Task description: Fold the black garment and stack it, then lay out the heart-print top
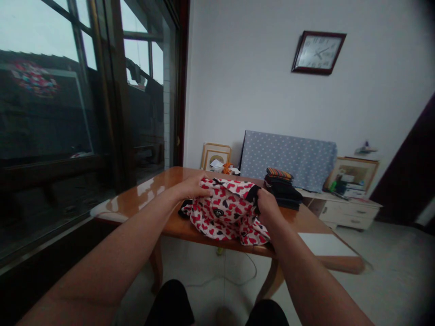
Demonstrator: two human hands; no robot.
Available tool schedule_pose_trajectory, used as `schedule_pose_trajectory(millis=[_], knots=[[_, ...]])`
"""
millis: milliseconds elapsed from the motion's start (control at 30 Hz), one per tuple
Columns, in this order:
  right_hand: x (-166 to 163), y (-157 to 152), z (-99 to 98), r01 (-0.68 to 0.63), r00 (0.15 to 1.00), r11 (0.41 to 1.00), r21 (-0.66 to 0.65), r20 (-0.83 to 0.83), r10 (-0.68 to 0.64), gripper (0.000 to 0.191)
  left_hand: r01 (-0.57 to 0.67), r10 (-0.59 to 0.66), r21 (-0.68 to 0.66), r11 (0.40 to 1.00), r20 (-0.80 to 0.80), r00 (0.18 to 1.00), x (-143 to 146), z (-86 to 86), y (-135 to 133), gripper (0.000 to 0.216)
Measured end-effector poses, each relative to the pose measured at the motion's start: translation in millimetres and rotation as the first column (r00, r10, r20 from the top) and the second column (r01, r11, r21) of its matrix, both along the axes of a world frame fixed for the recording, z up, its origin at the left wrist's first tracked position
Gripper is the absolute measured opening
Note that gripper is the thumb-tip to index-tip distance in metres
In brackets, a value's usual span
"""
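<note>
A white garment printed with red and black hearts [226, 210] hangs bunched between my two hands, over the near edge of the wooden table [285, 226]. It has black trim and a small round dark patch on its front. My left hand [197, 185] is closed on its upper left edge. At the upper right, my right hand [268, 203] grips the black trim. The lower folds rest on the tabletop and reach its front edge. Which kind of garment it is cannot be told from its bunched shape.
A stack of folded dark clothes [282, 190] with a striped piece on top stands at the table's back right. A white sheet [324, 244] lies on the right end. Behind are a cloth-covered panel [287, 156] and a white cabinet [350, 210]. Glass doors [142, 99] stand left.
</note>
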State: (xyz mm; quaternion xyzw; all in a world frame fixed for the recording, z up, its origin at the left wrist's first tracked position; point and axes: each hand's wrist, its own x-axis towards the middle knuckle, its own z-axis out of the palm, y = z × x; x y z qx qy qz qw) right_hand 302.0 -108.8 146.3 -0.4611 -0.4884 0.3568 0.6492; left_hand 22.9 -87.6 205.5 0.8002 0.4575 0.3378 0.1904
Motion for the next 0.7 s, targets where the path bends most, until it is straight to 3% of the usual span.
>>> schedule_pose_trajectory(millis=[100,200,333,500,700], knots=[[11.3,1.2,3.9,-0.027,0.997,0.999,-0.018,-0.076,0.026,0.022,-0.129,0.131,0.05,0.99,-0.051,0.99,-1.4,-8.8,10.1,0.023],[13.7,-0.7,7.8,-0.076,0.99,0.997,-0.021,-0.118,0.073,0.022,-0.138,0.14,0.047,0.989,-0.04,0.989,-0.1,-12.0,18.2,0.01],[14.0,-3.3,10.0,-0.091,0.981,0.996,-0.008,-0.175,0.088,0.021,-0.086,0.086,0.013,0.996,-0.01,0.996,1.8,-12.2,18.3,0.012],[21.4,-0.4,8.3,-0.045,0.971,0.999,0.001,-0.236,0.044,0.018,0.044,-0.035,-0.133,0.99,0.073,0.997,-3.6,-20.6,14.1,0.029],[42.4,6.0,9.8,0.072,0.962,0.997,0.03,-0.267,-0.061,0.024,0.116,-0.101,-0.257,0.959,0.074,0.992,-10.9,-35.5,20.3,0.023]])
